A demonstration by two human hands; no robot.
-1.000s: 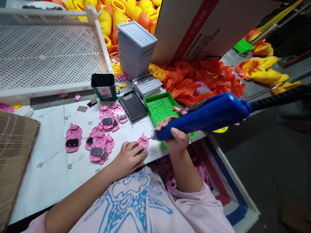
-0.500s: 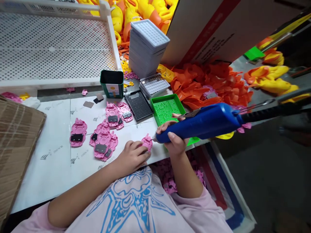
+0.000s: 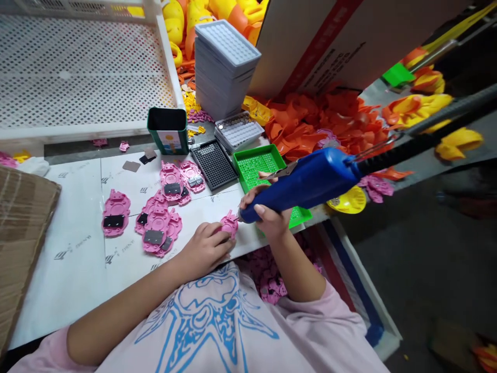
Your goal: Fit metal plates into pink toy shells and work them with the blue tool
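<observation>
My left hand (image 3: 206, 245) presses a small pink plastic housing (image 3: 230, 224) against the white-covered table, its fingers closed over the near side. A blue electric screwdriver (image 3: 301, 181) is wrapped in my right hand (image 3: 274, 220), tilted, with its cable end up to the right. Its tip meets the housing's upper right edge; the screw, if any, is too small to make out. Left of my hands lie several pink housings with dark plates (image 3: 157, 223), some overlapping. One more pink housing (image 3: 115, 213) lies apart at the left.
Behind are a black perforated tray (image 3: 215, 163), a green tray (image 3: 259, 160), a dark green tin (image 3: 167, 129) and stacked white trays (image 3: 227, 67). Orange parts (image 3: 310, 122) pile up at right. A cardboard box (image 3: 25, 248) borders the left. Below the table edge, a bin holds pink parts (image 3: 272, 285).
The view has shifted slightly, moving everything left in the picture. The screwdriver's cable end has swung up a little, while its tip stays at the pink housing. My left hand keeps its hold.
</observation>
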